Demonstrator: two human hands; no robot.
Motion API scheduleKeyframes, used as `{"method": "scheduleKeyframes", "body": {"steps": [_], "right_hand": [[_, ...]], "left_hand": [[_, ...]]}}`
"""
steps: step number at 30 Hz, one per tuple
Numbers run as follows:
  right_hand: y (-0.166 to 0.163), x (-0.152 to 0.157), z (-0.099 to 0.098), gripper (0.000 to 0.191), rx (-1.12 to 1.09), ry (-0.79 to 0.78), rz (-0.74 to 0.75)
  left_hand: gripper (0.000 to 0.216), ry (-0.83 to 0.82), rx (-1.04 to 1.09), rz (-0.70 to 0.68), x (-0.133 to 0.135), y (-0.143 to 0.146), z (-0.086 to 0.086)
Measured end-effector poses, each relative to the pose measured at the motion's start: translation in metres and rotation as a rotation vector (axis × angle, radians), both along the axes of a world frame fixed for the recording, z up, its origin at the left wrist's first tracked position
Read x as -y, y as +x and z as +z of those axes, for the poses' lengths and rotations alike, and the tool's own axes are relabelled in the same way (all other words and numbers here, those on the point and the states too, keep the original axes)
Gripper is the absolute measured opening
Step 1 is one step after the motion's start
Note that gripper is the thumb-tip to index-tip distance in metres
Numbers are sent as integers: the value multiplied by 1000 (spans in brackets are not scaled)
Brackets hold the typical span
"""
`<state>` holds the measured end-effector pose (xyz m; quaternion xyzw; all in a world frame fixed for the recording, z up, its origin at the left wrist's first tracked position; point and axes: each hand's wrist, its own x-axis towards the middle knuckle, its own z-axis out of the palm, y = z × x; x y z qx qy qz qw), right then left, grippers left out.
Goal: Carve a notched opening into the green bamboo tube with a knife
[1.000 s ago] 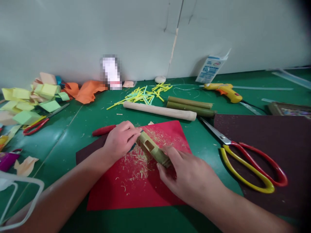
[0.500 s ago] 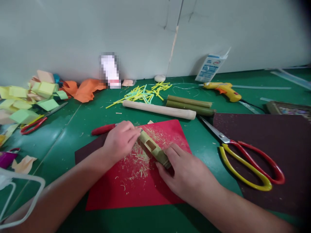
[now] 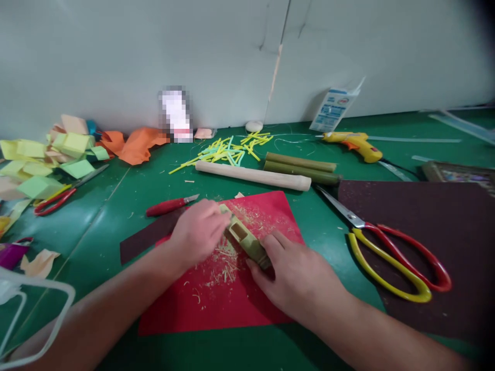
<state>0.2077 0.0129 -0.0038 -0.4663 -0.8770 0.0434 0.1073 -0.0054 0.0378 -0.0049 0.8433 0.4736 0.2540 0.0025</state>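
A short green bamboo piece (image 3: 253,248) with a rectangular opening cut in its upper side lies slanted over a red sheet (image 3: 185,309). My right hand (image 3: 297,268) grips its near end, thumb below and fingers above. My left hand (image 3: 201,229) is closed in a pinch at the far part of the bamboo, close to the opening. Something small and dark shows at its fingertips, too hidden to name. Pale shavings (image 3: 226,270) and dust are scattered on the red sheet around the piece. A red-handled knife (image 3: 166,206) rests just beyond my left hand.
Large scissors (image 3: 390,257) lie at right, partly on a dark brown sheet (image 3: 456,232). Behind are a pale wooden stick (image 3: 253,175), bamboo lengths (image 3: 301,169), yellow-green strips (image 3: 220,152) and a yellow glue gun (image 3: 356,144). Folded papers (image 3: 42,159) and smaller scissors (image 3: 58,200) sit left.
My left hand has slid along the bamboo toward the opening and me, uncovering the knife's blade and the bamboo's far end. My right hand keeps its grip almost in place.
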Motion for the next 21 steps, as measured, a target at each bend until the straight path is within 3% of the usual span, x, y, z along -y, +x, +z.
{"method": "scheduleKeyframes", "body": {"steps": [6, 21], "right_hand": [[0, 2, 2, 16, -11, -33, -9], [2, 0, 1, 15, -43, -85, 7]], "left_hand": [[24, 51, -17, 9, 0, -1, 0], [21, 6, -6, -31, 0, -1, -4]]}}
